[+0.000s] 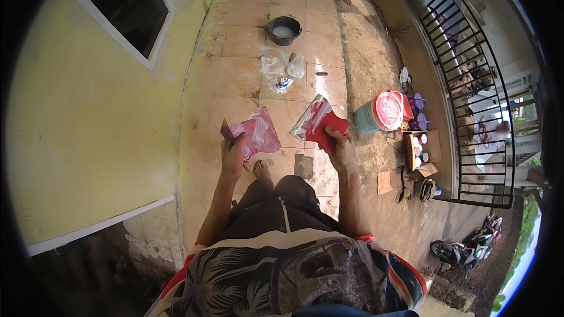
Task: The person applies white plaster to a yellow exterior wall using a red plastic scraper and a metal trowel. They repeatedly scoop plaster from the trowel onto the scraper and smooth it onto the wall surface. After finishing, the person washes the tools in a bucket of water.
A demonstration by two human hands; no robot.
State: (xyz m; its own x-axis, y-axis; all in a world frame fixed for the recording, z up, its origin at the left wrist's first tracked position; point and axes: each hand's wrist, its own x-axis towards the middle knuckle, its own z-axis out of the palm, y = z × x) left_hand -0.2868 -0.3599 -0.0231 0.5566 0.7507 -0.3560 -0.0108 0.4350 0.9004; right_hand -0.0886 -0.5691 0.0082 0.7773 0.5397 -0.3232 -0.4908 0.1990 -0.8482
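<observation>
The left hand is clamped on a pink smeared scraper, held up over the tiled floor. The right hand grips a red trowel pad coated with white paste, near the left one but apart. Far ahead sits a black bucket; right stands a lidded paint pail.
</observation>
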